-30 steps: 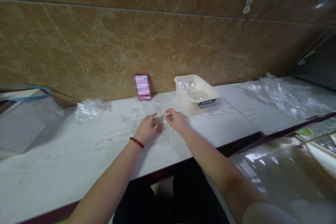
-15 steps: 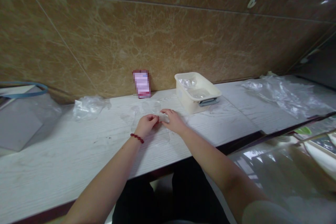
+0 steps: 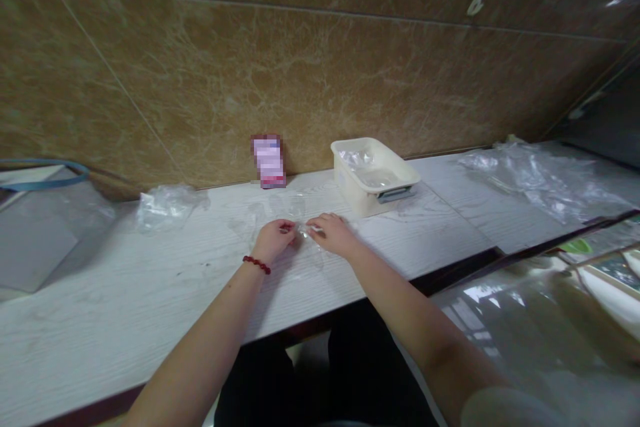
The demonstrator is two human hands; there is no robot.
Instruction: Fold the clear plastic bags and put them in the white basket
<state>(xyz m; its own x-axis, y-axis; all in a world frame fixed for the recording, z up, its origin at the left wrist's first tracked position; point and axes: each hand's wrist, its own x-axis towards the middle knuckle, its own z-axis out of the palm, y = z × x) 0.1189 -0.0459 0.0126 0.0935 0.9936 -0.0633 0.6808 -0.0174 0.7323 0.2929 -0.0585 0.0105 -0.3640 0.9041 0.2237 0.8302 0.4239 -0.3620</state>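
Pinches clear plastic [image 3: 302, 230] with the left hand [image 3: 275, 239] at the white table [image 3: 175, 300], close to the right hand [image 3: 334, 233], can't tell if pinching there too, and looks partway done, with thin sheets [image 3: 295, 203] left flat behind and shiny plastic [image 3: 359, 159] inside the cream box [image 3: 361, 200].

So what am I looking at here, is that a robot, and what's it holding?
No robot: these are a person's bare left hand and right hand. The camera sits on their head, looking forward and down. Between the fingers is some clear plastic, too see-through to tell exactly how it's held. On the white table there's also a cream box with clear stuff inside, a crumpled clear bundle to the left, and clear plastic sheets to the right.
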